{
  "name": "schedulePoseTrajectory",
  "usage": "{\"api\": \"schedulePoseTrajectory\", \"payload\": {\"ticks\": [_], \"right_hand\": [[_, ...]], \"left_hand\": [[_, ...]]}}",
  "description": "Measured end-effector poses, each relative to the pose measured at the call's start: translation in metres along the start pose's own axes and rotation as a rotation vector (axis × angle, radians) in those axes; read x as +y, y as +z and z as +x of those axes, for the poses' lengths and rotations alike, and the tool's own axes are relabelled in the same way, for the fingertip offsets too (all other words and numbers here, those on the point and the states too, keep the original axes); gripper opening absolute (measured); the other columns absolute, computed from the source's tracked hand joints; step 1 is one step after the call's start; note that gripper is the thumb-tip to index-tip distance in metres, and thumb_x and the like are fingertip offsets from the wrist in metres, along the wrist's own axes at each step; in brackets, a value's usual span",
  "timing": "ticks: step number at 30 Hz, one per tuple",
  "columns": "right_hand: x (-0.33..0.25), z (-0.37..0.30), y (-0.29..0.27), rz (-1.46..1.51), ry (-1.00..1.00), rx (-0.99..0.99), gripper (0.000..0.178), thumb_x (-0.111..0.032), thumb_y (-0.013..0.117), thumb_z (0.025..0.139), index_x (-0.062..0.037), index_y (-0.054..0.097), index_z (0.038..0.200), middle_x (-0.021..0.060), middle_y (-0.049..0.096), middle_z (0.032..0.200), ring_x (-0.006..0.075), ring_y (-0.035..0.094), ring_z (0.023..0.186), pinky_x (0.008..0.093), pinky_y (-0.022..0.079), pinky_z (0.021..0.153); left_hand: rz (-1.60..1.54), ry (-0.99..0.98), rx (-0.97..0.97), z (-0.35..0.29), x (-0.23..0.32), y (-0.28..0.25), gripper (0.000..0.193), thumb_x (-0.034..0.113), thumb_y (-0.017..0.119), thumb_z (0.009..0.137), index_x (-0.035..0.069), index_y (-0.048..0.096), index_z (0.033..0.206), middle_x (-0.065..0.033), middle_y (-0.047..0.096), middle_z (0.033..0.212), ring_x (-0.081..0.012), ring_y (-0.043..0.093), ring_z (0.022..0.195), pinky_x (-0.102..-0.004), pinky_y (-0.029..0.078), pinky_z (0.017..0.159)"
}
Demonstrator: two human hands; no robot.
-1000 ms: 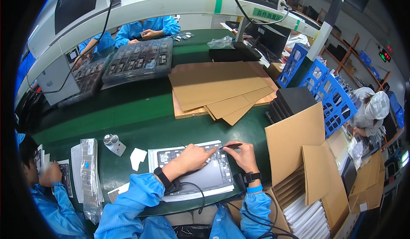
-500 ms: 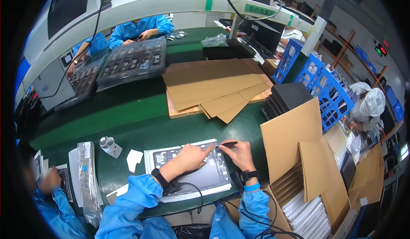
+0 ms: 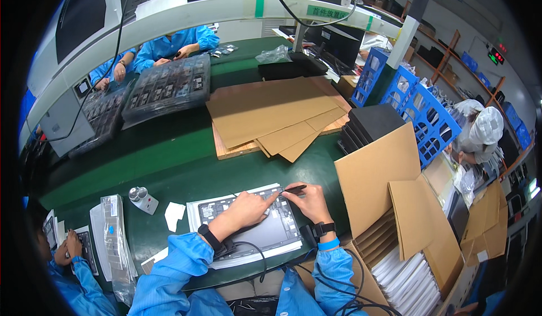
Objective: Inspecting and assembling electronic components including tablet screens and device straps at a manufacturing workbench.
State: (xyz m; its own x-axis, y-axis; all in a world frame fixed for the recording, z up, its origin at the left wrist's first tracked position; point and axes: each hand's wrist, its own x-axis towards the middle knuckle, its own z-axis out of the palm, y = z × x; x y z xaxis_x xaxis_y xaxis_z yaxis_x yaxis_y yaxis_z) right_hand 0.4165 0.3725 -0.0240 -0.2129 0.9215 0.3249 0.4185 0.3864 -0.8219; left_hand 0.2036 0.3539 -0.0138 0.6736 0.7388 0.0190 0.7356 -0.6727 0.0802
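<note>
A flat grey tablet housing with several small parts along its edges lies on a stack of white sheets in front of me. My left hand rests over its upper part, index finger stretched out to the top edge; the other fingers are partly hidden. My right hand is closed at the upper right corner, pinching slim black tweezers whose tip points left, near my left fingertip. Dark bands with a cable circle both wrists.
A white dispenser bottle, a white paper scrap and a plastic-wrapped strip pack lie left. An open carton stands right; cardboard sheets lie ahead. A co-worker's hands work at far left.
The whole view has shifted slightly leftward. Both my hands stay over the tablet housing, the tweezers tilting slightly. The co-worker at left now has both hands showing on a similar panel.
</note>
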Motion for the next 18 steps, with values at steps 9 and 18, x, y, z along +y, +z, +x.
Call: {"api": "schedulePoseTrajectory", "payload": {"ticks": [9,18], "right_hand": [[-0.014,-0.025,-0.019,-0.099,0.007,0.345,0.017,-0.007,0.079,0.076,-0.0013,0.072,0.09,0.0074,0.067,0.081,0.0163,0.065,0.068,0.026,0.051,0.062],[0.016,-0.05,0.001,-0.439,-0.167,0.011,0.039,-0.002,0.058,0.078,-0.0026,0.061,0.117,0.0173,0.063,0.11,0.034,0.059,0.107,0.0401,0.048,0.092]], "left_hand": [[0.058,0.07,0.055,0.002,-0.004,0.019,0.061,0.014,0.055,0.08,0.001,0.044,0.139,-0.0123,0.063,0.06,-0.0305,0.065,0.054,-0.0422,0.052,0.053],[0.037,-0.018,-0.02,-0.002,-0.006,0.014,0.071,0.008,0.059,0.073,0.01,0.042,0.141,-0.0191,0.065,0.071,-0.037,0.065,0.066,-0.0482,0.052,0.063]]}}
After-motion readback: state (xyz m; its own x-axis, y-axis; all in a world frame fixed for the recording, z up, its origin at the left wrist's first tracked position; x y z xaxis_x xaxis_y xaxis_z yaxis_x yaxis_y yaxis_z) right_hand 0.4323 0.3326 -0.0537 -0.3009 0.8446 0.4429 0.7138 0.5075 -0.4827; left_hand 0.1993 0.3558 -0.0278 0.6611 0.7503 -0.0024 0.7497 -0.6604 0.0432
